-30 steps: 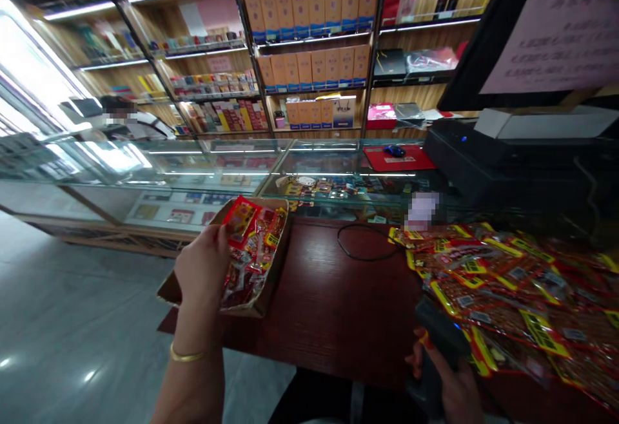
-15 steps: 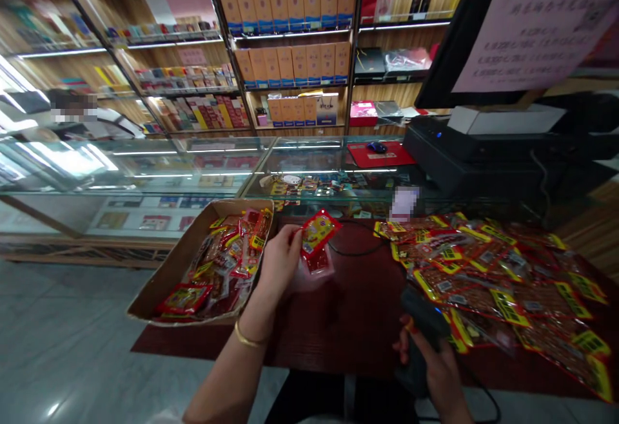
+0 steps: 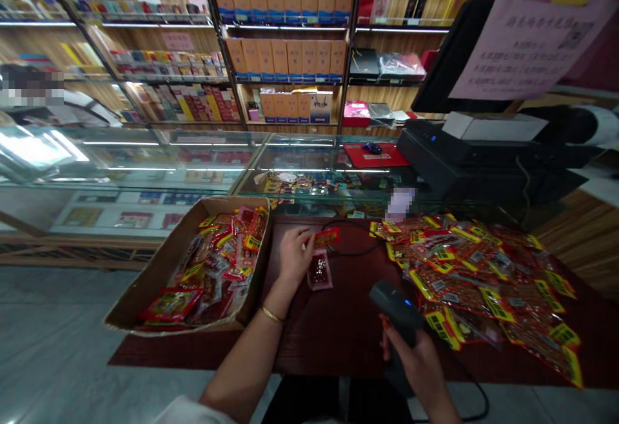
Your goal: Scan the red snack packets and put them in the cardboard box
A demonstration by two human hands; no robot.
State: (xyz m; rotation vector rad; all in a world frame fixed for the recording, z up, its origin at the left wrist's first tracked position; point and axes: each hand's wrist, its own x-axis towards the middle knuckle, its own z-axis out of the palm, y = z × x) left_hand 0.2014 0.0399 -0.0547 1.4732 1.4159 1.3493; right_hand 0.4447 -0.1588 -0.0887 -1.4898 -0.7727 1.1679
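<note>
A small red and yellow snack packet [image 3: 327, 238] is pinched at its left end by my left hand [image 3: 296, 255], low over the dark red tabletop [image 3: 333, 334]. Just below it lies a clear packet with dark red contents [image 3: 320, 270]. My right hand [image 3: 420, 359] is wrapped round the grip of a black barcode scanner [image 3: 397, 321], which shows a small blue light and points up and left. Left of my left hand stands an open cardboard box [image 3: 193, 214] holding many red and yellow snack packets [image 3: 220, 263].
A spread pile of snack packets [image 3: 476, 282] covers the table's right side. Behind the table runs a glass display counter [image 3: 193, 153], with a mouse [image 3: 372, 147] on a red mat. A monitor [image 3: 449, 57] stands back right. A person [image 3: 58, 108] is at far left.
My left hand has lowered and tilted the packet flatter, moving slightly right. My right hand has brought the scanner left and a little up. The view has shifted slightly.
</note>
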